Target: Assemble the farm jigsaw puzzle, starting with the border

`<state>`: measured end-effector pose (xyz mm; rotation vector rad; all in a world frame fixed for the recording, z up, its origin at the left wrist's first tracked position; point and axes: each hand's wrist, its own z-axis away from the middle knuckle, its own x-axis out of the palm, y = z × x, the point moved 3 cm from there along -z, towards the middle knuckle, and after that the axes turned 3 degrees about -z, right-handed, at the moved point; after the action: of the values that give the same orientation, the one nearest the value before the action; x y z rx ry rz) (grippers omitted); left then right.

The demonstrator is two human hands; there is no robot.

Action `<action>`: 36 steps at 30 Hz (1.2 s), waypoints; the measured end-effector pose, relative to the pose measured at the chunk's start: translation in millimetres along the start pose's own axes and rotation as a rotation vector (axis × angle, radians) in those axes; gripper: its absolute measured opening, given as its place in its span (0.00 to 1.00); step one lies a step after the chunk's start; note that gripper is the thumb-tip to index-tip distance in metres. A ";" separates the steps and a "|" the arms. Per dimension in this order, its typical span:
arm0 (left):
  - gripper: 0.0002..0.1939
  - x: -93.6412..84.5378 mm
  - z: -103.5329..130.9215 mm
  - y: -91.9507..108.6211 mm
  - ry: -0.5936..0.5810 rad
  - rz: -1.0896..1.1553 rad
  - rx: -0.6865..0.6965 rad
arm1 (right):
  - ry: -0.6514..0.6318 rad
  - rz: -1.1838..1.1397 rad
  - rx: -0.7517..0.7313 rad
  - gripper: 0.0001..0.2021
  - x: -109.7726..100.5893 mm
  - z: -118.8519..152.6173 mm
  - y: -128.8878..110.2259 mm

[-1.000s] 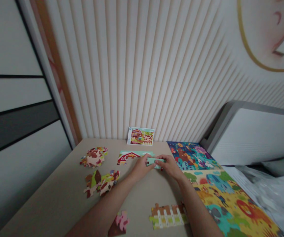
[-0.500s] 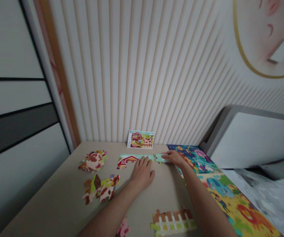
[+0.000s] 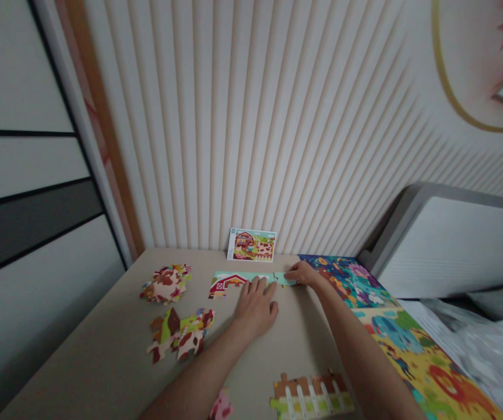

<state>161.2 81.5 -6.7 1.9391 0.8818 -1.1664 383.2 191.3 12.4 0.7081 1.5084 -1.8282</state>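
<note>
A joined strip of jigsaw puzzle [image 3: 229, 282] with a red barn roof and pale blue sky lies near the back of the table. My left hand [image 3: 255, 306] rests flat on its lower edge, fingers spread. At the strip's right end, my right hand [image 3: 306, 274] pinches a pale blue puzzle piece [image 3: 281, 279] that sits against the strip with a thin seam showing. Whether the tabs are fully locked I cannot tell. Behind them a picture card [image 3: 253, 245] of a barn and cow leans on the wall.
Two piles of loose pieces, one with cow patches [image 3: 167, 284] and one nearer [image 3: 182, 333], lie at left. A joined fence section [image 3: 310, 399] and a pink piece [image 3: 221, 404] are at the front. Colourful picture boards [image 3: 408, 344] and clear plastic [image 3: 465, 338] occupy the right.
The pale blue piece in my right hand has moved left, closing the gap to the strip. My left hand stays on the strip. The view has shifted slightly.
</note>
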 end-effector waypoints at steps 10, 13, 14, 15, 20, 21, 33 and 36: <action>0.24 -11.0 -6.8 4.1 -0.001 -0.036 0.014 | 0.025 0.116 0.033 0.08 -0.8 -0.2 -12.7; 0.24 -12.6 -7.4 4.4 -0.004 -0.048 0.022 | 0.045 0.131 0.045 0.09 1.3 2.1 -13.0; 0.24 -12.3 -7.1 4.1 -0.003 -0.050 0.023 | 0.052 0.131 0.048 0.09 2.4 2.6 -12.6; 0.25 -11.7 -6.6 3.7 -0.003 -0.052 0.024 | 0.057 0.130 0.050 0.10 3.5 3.0 -12.1; 0.26 -7.1 -7.1 4.3 -0.019 -0.052 0.105 | 0.056 0.099 0.050 0.09 7.7 2.5 -7.8; 0.26 -7.2 -9.9 5.4 -0.024 -0.048 0.142 | 0.055 0.092 0.045 0.09 7.8 2.4 -7.0; 0.18 -10.4 -47.3 -4.1 -0.080 0.006 0.267 | 0.052 0.066 -0.125 0.11 4.5 2.7 5.4; 0.19 -4.8 -42.4 -8.5 -0.065 0.041 0.262 | 0.068 0.086 -0.194 0.12 3.5 3.6 7.8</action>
<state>170.9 120.2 10.8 2.1023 0.6788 -1.3688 387.0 186.3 5.6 0.7351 1.6469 -1.5839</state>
